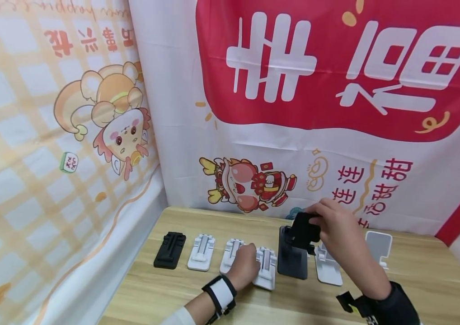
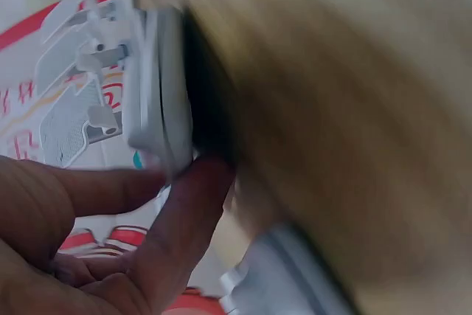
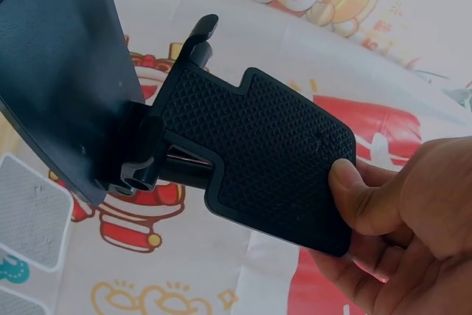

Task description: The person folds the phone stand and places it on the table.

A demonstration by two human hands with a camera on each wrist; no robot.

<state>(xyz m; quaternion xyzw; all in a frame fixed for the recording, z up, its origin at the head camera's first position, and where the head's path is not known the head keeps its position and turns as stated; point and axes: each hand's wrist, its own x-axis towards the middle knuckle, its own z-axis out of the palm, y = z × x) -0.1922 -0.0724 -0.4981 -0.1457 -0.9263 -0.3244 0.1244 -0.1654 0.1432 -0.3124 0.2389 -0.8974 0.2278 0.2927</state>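
Note:
My right hand [image 1: 333, 230] pinches the edge of the raised holder plate [image 3: 273, 160] of a black phone stand [image 1: 293, 264]. Thumb and fingers lie on opposite faces of the textured plate, which tilts up from the base [image 3: 66, 71]. Left of it, my left hand [image 1: 246, 265] pinches the edge of a folded white phone stand [image 1: 268, 273]. In the left wrist view, thumb and finger meet at the end of this white stand [image 2: 158, 86], which looks tipped up there, its dark underside blurred. Behind the left hand, another folded white stand [image 1: 230, 257] is partly hidden.
Farther left on the wooden table [image 1: 152, 293] lie a folded black stand [image 1: 170, 251] and a folded white stand [image 1: 202, 253]. To the right, an unfolded white stand [image 1: 329, 271] and another white holder plate [image 1: 378, 244] stand partly behind the right arm. Printed cloth [image 1: 181, 113] hangs behind.

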